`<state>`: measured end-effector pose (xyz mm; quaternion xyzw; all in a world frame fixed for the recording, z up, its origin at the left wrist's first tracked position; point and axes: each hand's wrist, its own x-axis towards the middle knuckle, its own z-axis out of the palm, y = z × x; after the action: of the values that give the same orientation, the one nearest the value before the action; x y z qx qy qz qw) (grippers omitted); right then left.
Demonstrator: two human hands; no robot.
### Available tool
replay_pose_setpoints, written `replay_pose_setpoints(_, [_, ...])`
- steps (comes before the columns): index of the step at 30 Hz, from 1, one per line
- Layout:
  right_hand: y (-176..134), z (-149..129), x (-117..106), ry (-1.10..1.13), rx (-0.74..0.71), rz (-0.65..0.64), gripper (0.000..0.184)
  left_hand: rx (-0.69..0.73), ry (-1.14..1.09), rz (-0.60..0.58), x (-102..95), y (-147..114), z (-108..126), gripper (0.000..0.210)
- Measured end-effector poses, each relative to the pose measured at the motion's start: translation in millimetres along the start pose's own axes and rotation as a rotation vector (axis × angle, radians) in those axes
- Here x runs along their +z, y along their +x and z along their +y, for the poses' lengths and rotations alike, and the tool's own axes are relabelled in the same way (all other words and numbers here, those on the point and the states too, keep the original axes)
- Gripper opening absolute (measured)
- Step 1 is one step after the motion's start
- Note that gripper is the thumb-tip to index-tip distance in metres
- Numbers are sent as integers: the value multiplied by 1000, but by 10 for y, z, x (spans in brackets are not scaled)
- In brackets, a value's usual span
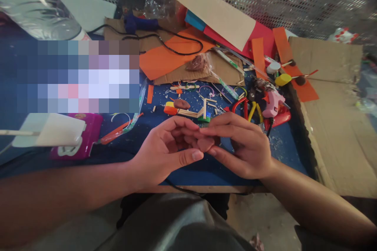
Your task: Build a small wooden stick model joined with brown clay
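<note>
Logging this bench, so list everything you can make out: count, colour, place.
Held lump: 1, brown, between both hands.
Bottle: 1, clear, upper left.
Adapter: 1, white, left.
Socket block: 1, magenta, left.
Corded tool: 1, blue, upper centre-left.
Sheet: 1, cream, top centre.
Glue gun: 1, pink, right of centre.
Large cardboard: 1, tan, right.
Small scraps: many, mixed colours, middle.
Pixelated patch: contents unreadable.
Left hand: 1, bare, lower centre.
Right hand: 1, bare, lower centre.

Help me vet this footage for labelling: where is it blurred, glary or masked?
In the head view: pixelation masks a block at left; pale reflections streak the plastic bottle; the left forearm softens toward the lower corner, while the left hand and right hand look clearer.
</note>
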<state>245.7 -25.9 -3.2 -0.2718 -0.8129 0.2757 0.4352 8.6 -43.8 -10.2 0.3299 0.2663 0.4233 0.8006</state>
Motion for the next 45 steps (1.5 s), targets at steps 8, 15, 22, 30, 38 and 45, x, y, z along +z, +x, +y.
replay_pose_setpoints(8, [3, -9, 3, -103, -64, 36, 18, 50, 48, -11, 11, -2, -10, 22])
replay_pose_setpoints(15, [-11, -18, 9, -105, -76, 11, 21, -36, 51, 22, 30, 28, 17, 22])
replay_pose_setpoints(22, [-1, -19, -8, -118, -93, -12, 18, -65, 46, 29, 39, 30, 4, 18])
replay_pose_setpoints(30, [3, -18, 17, -65, -13, -13, 31, -89, 6, 74, 7, 37, -15, 24])
replay_pose_setpoints(38, [-26, 22, 36, -178, -120, 78, 33, -131, -75, 129, 28, 52, -15, 29])
replay_pose_setpoints(45, [-14, 4, 1, -221, -121, 63, 26, -40, -40, 29, 14, 4, -47, 26])
